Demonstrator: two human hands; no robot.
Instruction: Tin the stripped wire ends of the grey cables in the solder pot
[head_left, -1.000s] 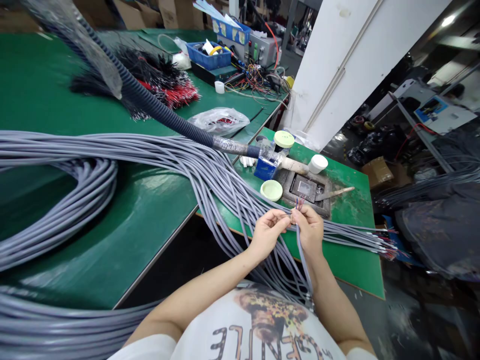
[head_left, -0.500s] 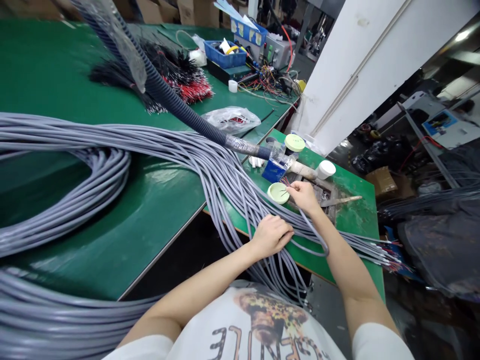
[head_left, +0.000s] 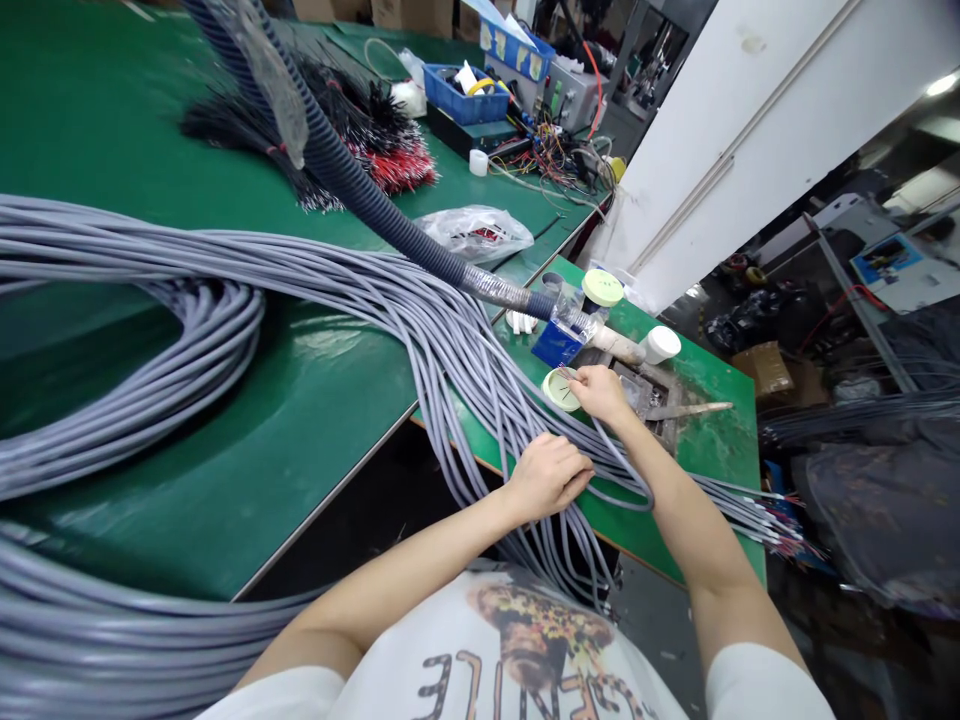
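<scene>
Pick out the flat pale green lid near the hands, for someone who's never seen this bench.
Find the smaller green-topped bench where the grey cables fan out. Just left of the right hand lies a pale green round lid. Unlike the matching lid farther back, which sits raised, this one sits low on the bench, with thin wire ends reaching over it.

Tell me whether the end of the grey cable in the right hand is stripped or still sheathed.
Stripped: thin wires fan out of the grey cable past the right hand's fingertips.
</scene>
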